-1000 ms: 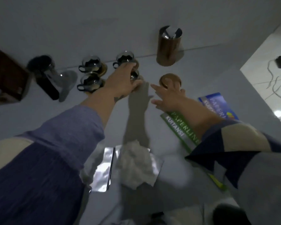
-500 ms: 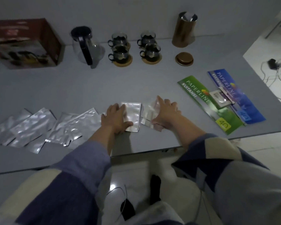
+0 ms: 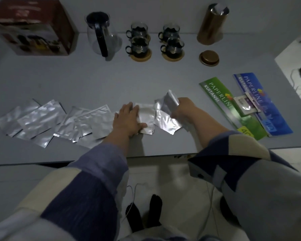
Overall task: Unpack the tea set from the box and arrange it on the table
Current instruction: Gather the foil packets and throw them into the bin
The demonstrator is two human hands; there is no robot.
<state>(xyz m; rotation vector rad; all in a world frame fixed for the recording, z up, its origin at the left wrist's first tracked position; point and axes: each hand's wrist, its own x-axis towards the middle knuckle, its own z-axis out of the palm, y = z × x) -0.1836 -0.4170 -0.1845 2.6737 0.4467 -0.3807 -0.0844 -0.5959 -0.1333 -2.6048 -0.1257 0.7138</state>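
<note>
Already the tea set stands along the far edge of the grey table (image 3: 163,80): a clear glass teapot with a black handle (image 3: 102,38), four glass cups in dark holders (image 3: 155,41) on round wooden coasters, a tall bronze metal canister (image 3: 212,25) and its round bronze lid (image 3: 209,57) lying flat just in front of it. The red-brown cardboard box (image 3: 33,28) sits at the far left, beside the teapot.

Nearer the person, a row of silver foil sachets (image 3: 42,119) lies spread along the front of the table. The left hand (image 3: 127,119) rests flat, fingers straight, pressing on one sachet. The right hand (image 3: 182,110) pinches a crumpled silver sachet (image 3: 169,101), lifted clear of those lying beneath it.

One risk, as I judge it: the sachets are light and slick, and they lie near the table's front edge, so a sweeping sleeve could push some off onto the floor. A green and a blue receipt booklet (image 3: 233,108) lie close to the right forearm and could be dragged along too.

Compared with half a second ago, the right hand no longer lies flat on the foil; it has picked a sachet up, while the left hand has stayed pressed down.
</note>
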